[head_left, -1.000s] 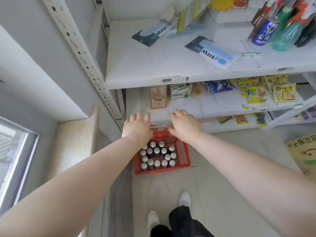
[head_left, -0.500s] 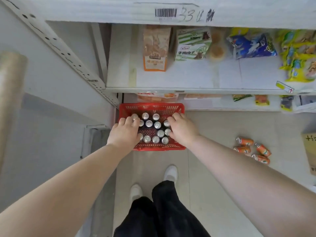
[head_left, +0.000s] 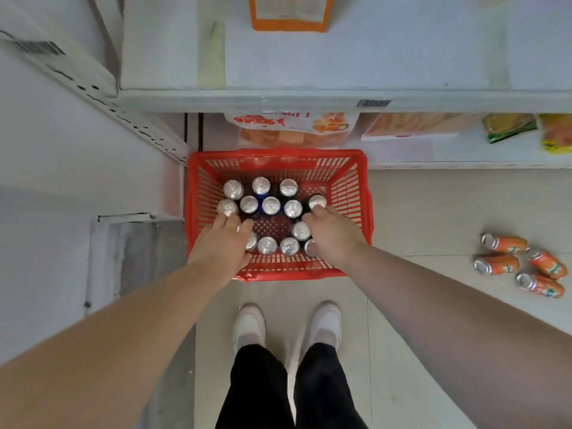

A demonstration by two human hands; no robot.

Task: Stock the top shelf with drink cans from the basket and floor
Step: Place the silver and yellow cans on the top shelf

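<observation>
A red plastic basket (head_left: pixel 351 193) stands on the floor below the shelves and holds several upright silver-topped drink cans (head_left: pixel 271 205). Both my hands reach down into it. My left hand (head_left: pixel 224 243) hovers over the cans at the basket's left side, with its fingertips by one can (head_left: pixel 227 208) and its thumb spread apart. My right hand (head_left: pixel 332 235) is at the right side, its fingertips touching the top of a can (head_left: pixel 317 201). Neither hand has lifted a can. Several orange cans (head_left: pixel 503 244) lie on the floor to the right.
White shelves (head_left: pixel 309 100) jut out above the basket's far end, with an orange carton (head_left: pixel 289 13) and snack packs (head_left: pixel 294 128) on them. A perforated upright (head_left: pixel 130 119) runs at the left. My white shoes (head_left: pixel 249 325) stand just behind the basket.
My view has tilted further down, from the upper shelves to the basket. Both hands have dropped from shelf height into the basket, onto the cans.
</observation>
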